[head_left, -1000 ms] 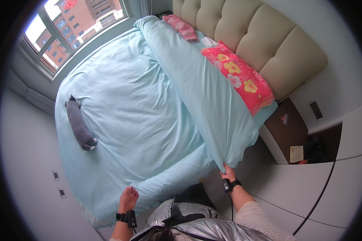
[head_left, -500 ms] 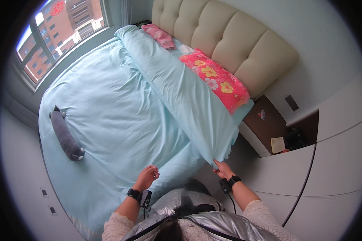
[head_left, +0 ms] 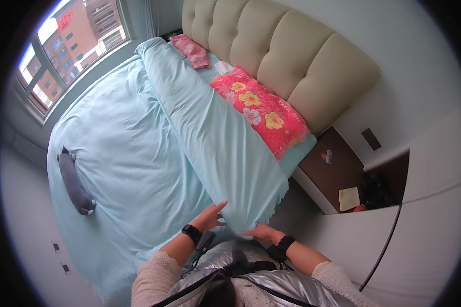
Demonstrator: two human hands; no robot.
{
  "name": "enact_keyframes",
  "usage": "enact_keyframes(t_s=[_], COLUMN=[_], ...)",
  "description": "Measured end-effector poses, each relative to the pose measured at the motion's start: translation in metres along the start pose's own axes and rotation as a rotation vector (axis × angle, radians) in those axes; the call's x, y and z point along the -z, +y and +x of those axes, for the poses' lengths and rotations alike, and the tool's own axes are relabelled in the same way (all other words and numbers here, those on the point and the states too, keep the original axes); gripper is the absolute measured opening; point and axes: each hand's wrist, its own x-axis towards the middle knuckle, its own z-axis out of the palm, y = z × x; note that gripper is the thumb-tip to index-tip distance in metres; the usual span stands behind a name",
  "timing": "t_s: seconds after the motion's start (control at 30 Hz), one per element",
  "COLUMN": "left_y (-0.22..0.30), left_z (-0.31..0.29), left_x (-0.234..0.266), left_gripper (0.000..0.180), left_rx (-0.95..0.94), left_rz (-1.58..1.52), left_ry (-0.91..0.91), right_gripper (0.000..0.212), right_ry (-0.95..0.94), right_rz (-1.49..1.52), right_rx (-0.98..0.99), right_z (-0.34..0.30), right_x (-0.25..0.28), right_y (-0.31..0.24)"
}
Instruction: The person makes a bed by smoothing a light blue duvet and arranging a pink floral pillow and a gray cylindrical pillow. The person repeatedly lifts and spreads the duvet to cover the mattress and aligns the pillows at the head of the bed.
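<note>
A light blue duvet [head_left: 118, 148] covers the bed, its head-end part folded back in a long band [head_left: 225, 163]. At the near corner of that band, my right hand [head_left: 268, 234] is closed on the duvet's edge, the fingertips slightly blurred. My left hand [head_left: 209, 217] is beside the band's near end, its fingers apart and holding nothing. Past the band lie a red flowered pillow [head_left: 264, 110] and a pink pillow [head_left: 191, 51].
A grey plush cushion [head_left: 76, 184] lies on the bed's left side. A padded beige headboard [head_left: 276, 56] rises behind the pillows. To the right stands a brown-topped nightstand [head_left: 325, 176] with a notepad [head_left: 349, 199] and a black bag-like thing [head_left: 376, 189]. A window [head_left: 71, 46] is at far left.
My right hand has moved left and nearer, drawing the duvet's corner along. My left hand has shifted right toward the folded band and spread its fingers. The whole view has shifted slightly.
</note>
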Motion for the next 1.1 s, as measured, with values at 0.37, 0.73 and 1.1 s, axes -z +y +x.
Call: enact_keyframes(t_s=[0.37,0.73,1.1], left_y=[-0.005,0.014,-0.006], left_z=[0.039,0.026,0.05], left_x=[-0.029,-0.05,-0.012], left_gripper=[0.028,0.023,0.029], left_rx=[-0.232,-0.104,-0.089], left_rz=[-0.21,0.05,0.009], left_ry=[0.404,0.394,0.144], right_gripper=[0.071,0.039,0.036], right_ry=[-0.287,0.393,0.399], right_rz=[1.11,0.981,1.055], right_rx=[-0.123,0.385,0.323], right_z=[0.029,0.032,0.026], right_x=[0.115,0.206,0.192], right_y=[0.016,-0.031,-0.018])
